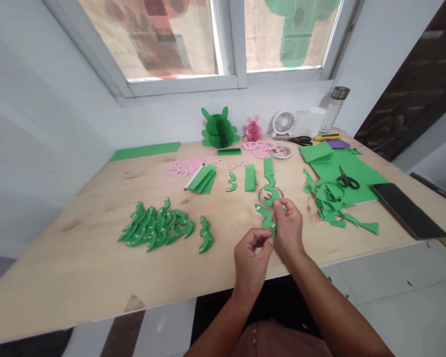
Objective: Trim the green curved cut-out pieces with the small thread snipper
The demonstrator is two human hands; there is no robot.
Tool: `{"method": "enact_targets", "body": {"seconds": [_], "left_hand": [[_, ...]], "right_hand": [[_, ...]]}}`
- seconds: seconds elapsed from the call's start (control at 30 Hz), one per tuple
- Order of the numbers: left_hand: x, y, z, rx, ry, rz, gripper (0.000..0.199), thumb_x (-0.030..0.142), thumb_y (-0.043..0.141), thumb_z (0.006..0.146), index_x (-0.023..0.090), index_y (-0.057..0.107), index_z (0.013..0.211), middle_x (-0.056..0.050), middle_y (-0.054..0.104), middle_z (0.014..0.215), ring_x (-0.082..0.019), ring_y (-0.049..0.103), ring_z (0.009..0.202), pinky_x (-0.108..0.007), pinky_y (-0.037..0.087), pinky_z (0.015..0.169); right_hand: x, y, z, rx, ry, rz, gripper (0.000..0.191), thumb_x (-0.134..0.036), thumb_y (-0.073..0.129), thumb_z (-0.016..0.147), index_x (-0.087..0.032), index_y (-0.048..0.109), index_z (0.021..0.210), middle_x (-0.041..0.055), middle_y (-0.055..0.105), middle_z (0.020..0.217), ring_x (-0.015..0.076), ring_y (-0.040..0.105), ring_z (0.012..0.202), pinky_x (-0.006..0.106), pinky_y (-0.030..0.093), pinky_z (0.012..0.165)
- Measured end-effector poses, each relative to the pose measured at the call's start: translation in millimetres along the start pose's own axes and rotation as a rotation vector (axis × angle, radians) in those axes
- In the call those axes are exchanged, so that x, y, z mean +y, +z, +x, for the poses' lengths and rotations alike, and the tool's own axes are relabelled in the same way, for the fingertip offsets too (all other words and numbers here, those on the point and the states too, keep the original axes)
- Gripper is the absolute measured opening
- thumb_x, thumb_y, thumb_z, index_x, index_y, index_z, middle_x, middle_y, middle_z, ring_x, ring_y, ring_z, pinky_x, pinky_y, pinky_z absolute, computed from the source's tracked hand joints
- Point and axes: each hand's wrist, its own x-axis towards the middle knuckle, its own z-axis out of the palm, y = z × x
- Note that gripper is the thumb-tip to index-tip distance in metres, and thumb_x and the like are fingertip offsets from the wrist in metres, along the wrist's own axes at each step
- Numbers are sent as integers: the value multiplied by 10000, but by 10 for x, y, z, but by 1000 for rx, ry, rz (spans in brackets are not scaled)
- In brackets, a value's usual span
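My left hand point(251, 258) pinches the lower end of a wavy green paper cutout point(266, 216) with small white marks on it. Close beside it, my right hand point(290, 225) is closed, its fingertips over the end of a second green paper strip point(269, 184) with a scalloped edge; what it grips is hidden. A roll of tape point(260, 195) lies flat under that strip. To the left are a single wavy cutout point(205, 235) and a heap of similar green cutouts point(156, 225).
Green paper scraps point(329, 201), black scissors point(348, 179) and a phone point(407, 209) lie at the right. Folded green papers point(204, 179) and pink cutouts point(186, 166) sit mid-table. Behind stand a green paper figure point(219, 131), a small fan point(283, 122) and a bottle point(333, 110).
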Motion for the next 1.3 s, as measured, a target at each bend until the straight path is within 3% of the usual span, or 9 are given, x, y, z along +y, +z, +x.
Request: {"method": "enact_targets", "body": {"seconds": [0.27, 0.5, 0.83, 0.97, 1.3], "left_hand": [[118, -49, 19, 30, -9, -48, 173, 269, 688, 684, 165, 645, 815, -29, 671, 734, -140, 607, 666, -246, 487, 630], [252, -94, 162, 35, -66, -120, 106, 244, 693, 659, 151, 648, 680, -9, 640, 625, -115, 541, 577, -235, 440, 577], [552, -505, 766, -252, -318, -461, 182, 237, 763, 621, 125, 621, 643, 5, 586, 589, -79, 514, 541, -215, 402, 544], [517, -533, 867, -322, -337, -546, 180, 225, 760, 636, 124, 611, 631, 14, 563, 570, -71, 497, 528, -207, 401, 536], [382, -525, 909, -363, -336, -474, 157, 215, 769, 620, 117, 650, 650, -15, 604, 594, -85, 514, 546, -213, 397, 541]], "right_hand": [[-37, 17, -6, -5, 5, 21, 275, -448, 628, 722, -207, 501, 762, -116, 351, 414, 73, 279, 372, 199, 209, 368], [-5, 23, -1, -79, 25, 50, 272, -434, 651, 711, -205, 523, 782, -109, 368, 435, 75, 295, 384, 204, 220, 387], [23, 24, -8, -251, 39, 10, 224, -389, 650, 734, -186, 566, 776, -76, 470, 495, 73, 354, 451, 204, 251, 455], [17, 27, -18, -264, 0, -46, 224, -394, 632, 747, -180, 570, 767, -71, 474, 503, 77, 367, 460, 208, 264, 468], [53, 39, -5, -294, -29, -112, 222, -379, 595, 777, -173, 550, 710, -55, 473, 534, 78, 362, 480, 211, 261, 474]]}}
